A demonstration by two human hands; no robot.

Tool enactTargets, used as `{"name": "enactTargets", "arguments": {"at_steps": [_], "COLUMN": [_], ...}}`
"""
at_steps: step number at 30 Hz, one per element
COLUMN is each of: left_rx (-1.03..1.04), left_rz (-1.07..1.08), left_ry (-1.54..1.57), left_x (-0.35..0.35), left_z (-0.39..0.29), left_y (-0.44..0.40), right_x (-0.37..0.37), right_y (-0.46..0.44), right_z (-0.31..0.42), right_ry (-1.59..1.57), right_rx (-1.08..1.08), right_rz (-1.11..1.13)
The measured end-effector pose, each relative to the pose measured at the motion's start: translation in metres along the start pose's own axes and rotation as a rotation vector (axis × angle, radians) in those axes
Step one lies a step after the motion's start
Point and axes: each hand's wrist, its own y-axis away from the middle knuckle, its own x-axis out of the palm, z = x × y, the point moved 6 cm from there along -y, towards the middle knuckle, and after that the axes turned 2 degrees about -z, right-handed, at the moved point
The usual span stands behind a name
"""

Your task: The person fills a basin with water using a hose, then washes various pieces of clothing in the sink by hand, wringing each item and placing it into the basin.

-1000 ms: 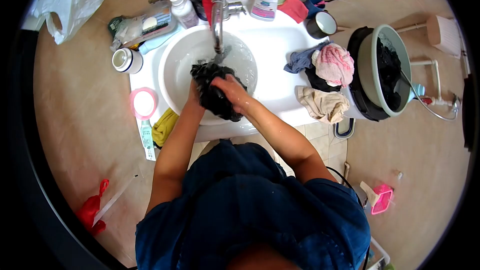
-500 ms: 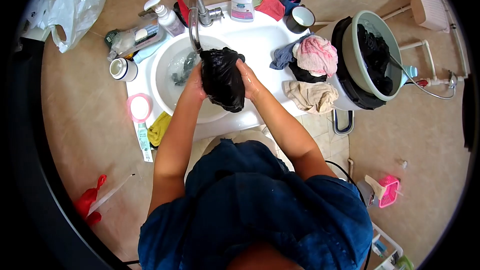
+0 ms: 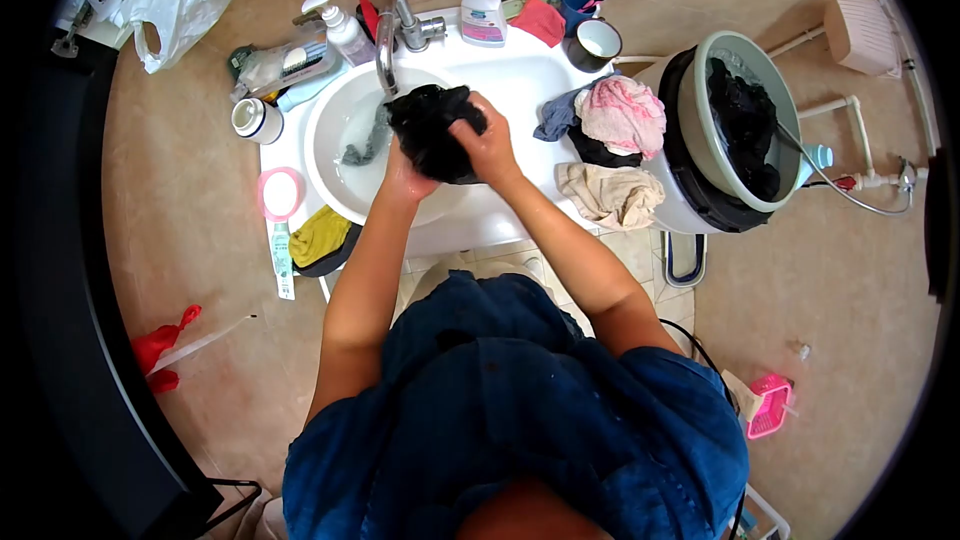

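Observation:
A bunched wet black cloth [image 3: 430,130] is held up over the white basin [image 3: 318,165], close below the tap [image 3: 386,52]. My left hand [image 3: 405,178] grips it from beneath on the left. From the right, my right hand [image 3: 490,145] closes over it, thumb pressed into the folds. Part of each hand's fingers is hidden by the cloth. Cloudy water and a dark grey piece of fabric [image 3: 368,140] lie in the basin, which sits in the white sink [image 3: 490,70].
Right of the basin lie a pink-and-white cloth [image 3: 622,115], a beige cloth [image 3: 610,195] and dark cloths. A grey tub [image 3: 785,65] holds black fabric. Along the back stand a white bottle [image 3: 484,15], a pump bottle [image 3: 345,35] and a mug [image 3: 597,40]. A yellow cloth [image 3: 320,235] lies front left.
The black cloth has gone from a smooth, rounded bulge to a smaller crumpled bunch. My right hand has moved over its front, and my hands are closer together. The view has shifted slightly.

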Motion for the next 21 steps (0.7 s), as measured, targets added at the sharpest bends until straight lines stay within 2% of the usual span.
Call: {"name": "enactTargets", "arguments": {"at_steps": [2, 3, 5, 6, 10, 13, 16, 19, 21], "left_rx": [0.063, 0.092, 0.074, 0.062, 0.193, 0.36, 0.478, 0.666, 0.813], "left_rz": [0.059, 0.111, 0.016, -0.028, -0.216, -0.432, -0.495, -0.481, -0.461], "left_ry": [-0.013, -0.022, 0.01, 0.024, -0.049, -0.197, -0.418, -0.917, -1.268], "left_x": [-0.009, -0.007, -0.014, -0.016, -0.023, -0.009, 0.034, 0.043, 0.08], "left_z": [0.001, 0.0, 0.003, 0.005, 0.008, 0.01, 0.019, 0.023, 0.035], "left_y": [-0.012, -0.02, -0.032, -0.039, -0.061, -0.056, -0.039, -0.048, -0.037], "right_x": [-0.001, -0.004, -0.007, -0.008, -0.025, -0.044, -0.065, -0.085, -0.099], "right_y": [0.005, 0.003, 0.007, 0.003, 0.001, 0.003, 0.006, 0.013, 0.018], "right_z": [-0.005, -0.008, -0.016, -0.006, -0.055, -0.06, -0.061, -0.068, -0.079], "right_ry": [0.152, 0.065, -0.111, -0.296, -0.499, -0.535, -0.575, -0.584, -0.626], "right_rx": [-0.105, -0.039, 0.108, 0.134, 0.41, 0.576, 0.696, 0.853, 0.958], "right_rz": [0.007, -0.018, -0.078, -0.173, -0.329, -0.449, -0.472, -0.461, -0.436]}}
